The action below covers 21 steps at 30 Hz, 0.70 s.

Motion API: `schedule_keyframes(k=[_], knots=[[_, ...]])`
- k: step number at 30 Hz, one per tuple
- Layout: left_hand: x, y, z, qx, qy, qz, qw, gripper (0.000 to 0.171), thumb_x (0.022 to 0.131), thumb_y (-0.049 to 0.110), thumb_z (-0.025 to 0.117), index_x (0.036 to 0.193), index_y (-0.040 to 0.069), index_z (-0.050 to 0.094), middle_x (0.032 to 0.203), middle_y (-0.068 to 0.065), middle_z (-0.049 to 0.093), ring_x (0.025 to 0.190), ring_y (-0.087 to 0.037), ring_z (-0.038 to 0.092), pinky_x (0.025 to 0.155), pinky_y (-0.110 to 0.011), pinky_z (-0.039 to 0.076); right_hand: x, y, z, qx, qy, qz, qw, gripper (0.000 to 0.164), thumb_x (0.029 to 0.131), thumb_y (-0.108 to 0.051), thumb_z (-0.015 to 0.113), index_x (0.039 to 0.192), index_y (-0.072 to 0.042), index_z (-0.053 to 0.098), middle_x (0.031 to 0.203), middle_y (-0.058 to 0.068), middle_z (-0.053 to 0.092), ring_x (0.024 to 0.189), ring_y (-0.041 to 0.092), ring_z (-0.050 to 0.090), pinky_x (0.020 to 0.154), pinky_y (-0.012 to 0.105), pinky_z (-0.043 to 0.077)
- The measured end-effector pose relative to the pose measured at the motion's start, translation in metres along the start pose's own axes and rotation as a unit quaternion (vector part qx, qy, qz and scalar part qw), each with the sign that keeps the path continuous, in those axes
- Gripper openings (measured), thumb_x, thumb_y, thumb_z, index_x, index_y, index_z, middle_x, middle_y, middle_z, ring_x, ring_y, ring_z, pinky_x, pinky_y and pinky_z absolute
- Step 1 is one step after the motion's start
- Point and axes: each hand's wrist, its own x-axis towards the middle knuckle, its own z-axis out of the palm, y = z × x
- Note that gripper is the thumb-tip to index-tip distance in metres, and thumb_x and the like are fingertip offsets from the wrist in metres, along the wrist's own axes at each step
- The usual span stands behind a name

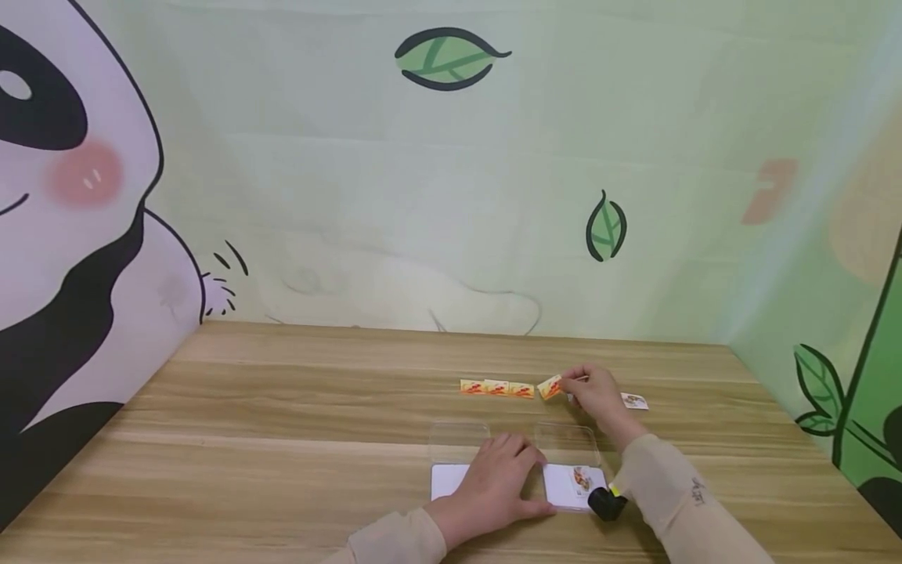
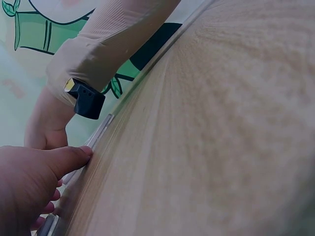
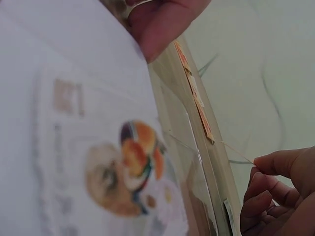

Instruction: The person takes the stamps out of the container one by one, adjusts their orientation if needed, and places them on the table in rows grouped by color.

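Observation:
My right hand (image 1: 595,395) pinches a small yellow-and-red card (image 1: 550,386) between thumb and forefinger, just above the table. In the right wrist view that card is seen almost edge-on. To its left lies a row of similar cards (image 1: 496,388). My left hand (image 1: 493,486) lies between two white cases with raised clear lids; its thumb and forefinger touch the left side of the right case (image 1: 557,478). A white card with a colourful food picture (image 1: 582,480) lies on that case. The left case (image 1: 445,479) is partly hidden by my left hand.
Another picture card (image 1: 636,401) lies right of my right hand, partly covered by it. The clear lids (image 1: 460,442) stand behind the cases. A black wrist camera (image 1: 607,504) overlaps the right case in the head view. A painted backdrop (image 1: 352,196) borders the wooden table (image 1: 282,439).

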Motion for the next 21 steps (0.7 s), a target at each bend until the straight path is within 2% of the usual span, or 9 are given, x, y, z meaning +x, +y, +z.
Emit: schedule_keyframes(k=[9, 21], knots=[[-0.001, -0.0002, 0.0003, 0.008, 0.011, 0.006, 0.9999, 0.049, 0.076, 0.055, 0.073, 0.108, 0.019, 0.063, 0.106, 0.005, 0.056, 0.103, -0.012, 0.05, 0.091, -0.027, 0.042, 0.0034, -0.0006, 0.0048, -0.02, 0.0, 0.007, 1.0, 0.022, 0.088, -0.009, 0.06, 0.104, 0.005, 0.057, 0.069, -0.001, 0.06, 0.055, 0.006, 0.048, 0.046, 0.019, 0.037], [-0.0011, -0.0008, 0.0008, 0.015, 0.013, 0.008, 0.9998, 0.049, 0.076, 0.056, 0.072, 0.108, 0.019, 0.063, 0.107, 0.005, 0.056, 0.105, -0.013, 0.051, 0.094, -0.029, 0.042, 0.0054, -0.0003, 0.0097, -0.025, 0.008, 0.01, 1.0, 0.024, 0.087, -0.009, 0.061, 0.106, 0.005, 0.056, 0.064, -0.003, 0.054, 0.053, 0.006, 0.048, 0.046, 0.019, 0.038]])
